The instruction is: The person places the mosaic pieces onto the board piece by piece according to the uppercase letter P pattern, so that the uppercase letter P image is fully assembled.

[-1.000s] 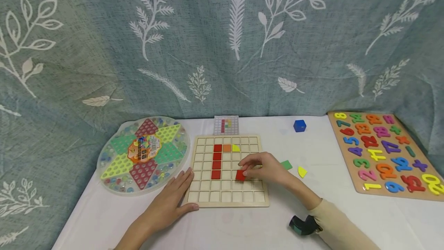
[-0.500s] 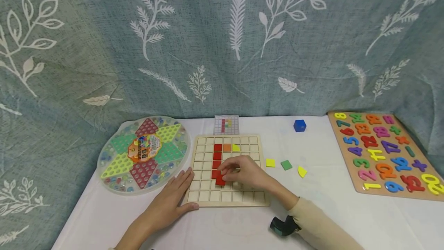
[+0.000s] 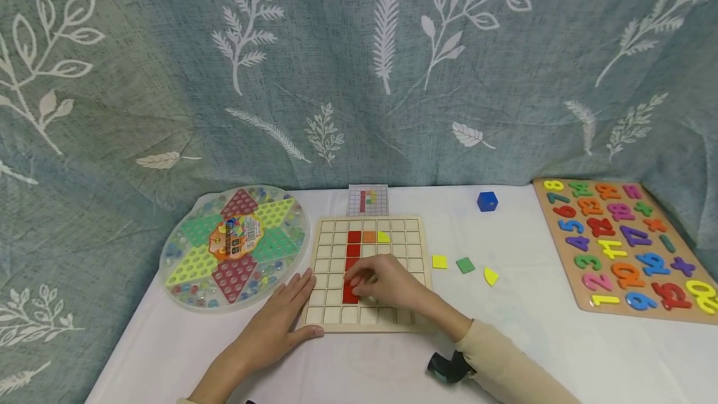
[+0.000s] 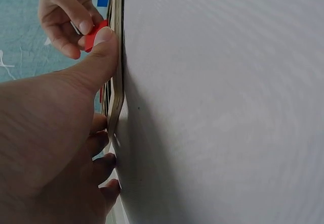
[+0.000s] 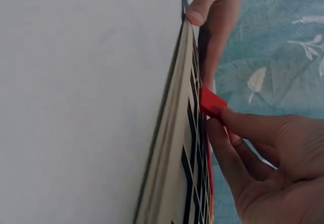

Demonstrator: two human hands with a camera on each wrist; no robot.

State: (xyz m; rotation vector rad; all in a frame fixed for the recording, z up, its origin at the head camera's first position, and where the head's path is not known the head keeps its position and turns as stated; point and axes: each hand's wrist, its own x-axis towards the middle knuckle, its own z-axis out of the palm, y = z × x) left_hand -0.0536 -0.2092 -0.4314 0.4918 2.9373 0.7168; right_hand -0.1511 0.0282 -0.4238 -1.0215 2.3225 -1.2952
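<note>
A blue-grey leaf-print curtain [image 3: 359,67] hangs along the twelve o'clock side of a white-covered worktop [image 3: 538,304]. A number puzzle board [image 3: 576,283] lies near three o'clock, a round marble game [image 3: 275,245] between nine and ten, a wooden grid board [image 3: 370,328] centrally. The right hand's pale-sleeved forearm [image 3: 505,360] slants in from four o'clock; that right hand [image 3: 387,279] arches over the grid, tips drawn narrow, pinching a red tile [image 3: 350,295]. The left hand [image 3: 269,332] reaches in from eight o'clock, fingers straight, thumb spread wide, steadying nothing but the grid's left edge and near corner. A pattern card [image 3: 367,199] sits at the grid's twelve o'clock, a blue cube [image 3: 487,201] at two. The tilted red tile is between seven and eight o'clock of the grid's centre, below other red tiles [image 3: 354,237].
</note>
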